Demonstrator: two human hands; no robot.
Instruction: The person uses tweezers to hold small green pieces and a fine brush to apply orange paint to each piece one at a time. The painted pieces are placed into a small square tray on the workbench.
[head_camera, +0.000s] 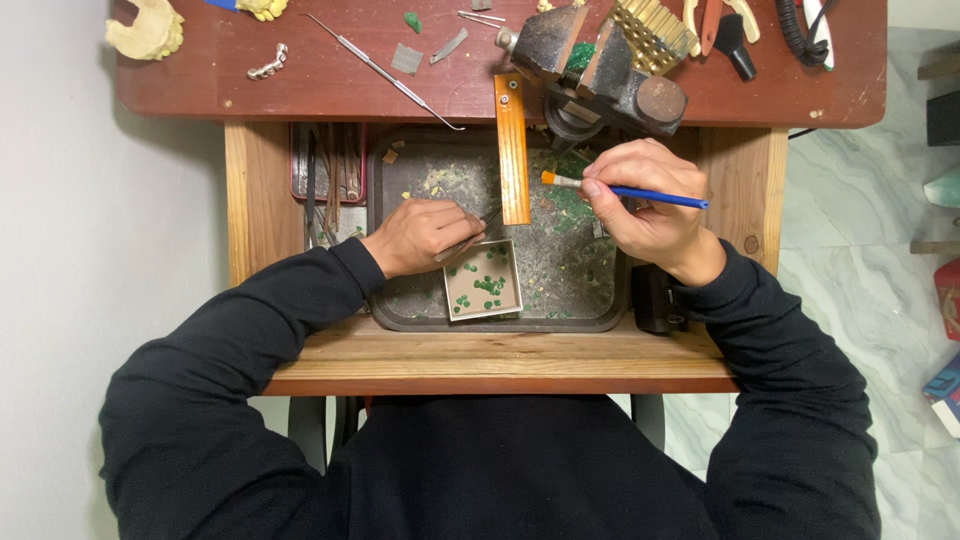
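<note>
Head view: the left hand (418, 235) is closed around thin metal tweezers (470, 238), and their tips point to 3 o'clock, over the top edge of a small square box (483, 281) that holds green fragments (489, 286). The box lies inside a dark metal tray (590, 300) full of green and yellow crumbs. The right hand (645, 205) pinches a blue-handled brush (625, 191); its orange bristles point to 9 o'clock and stand just beside an orange wooden peg (512, 150), which comes down from the vise (600, 75) at 12 o'clock.

I judge 2 risks. If the tweezers press too hard, a fragment can jump out into the tray crumbs, where it is hard to find. If the left wrist pushes the light box, it can tip and spill. The brush can also sweep dirt into the box
</note>
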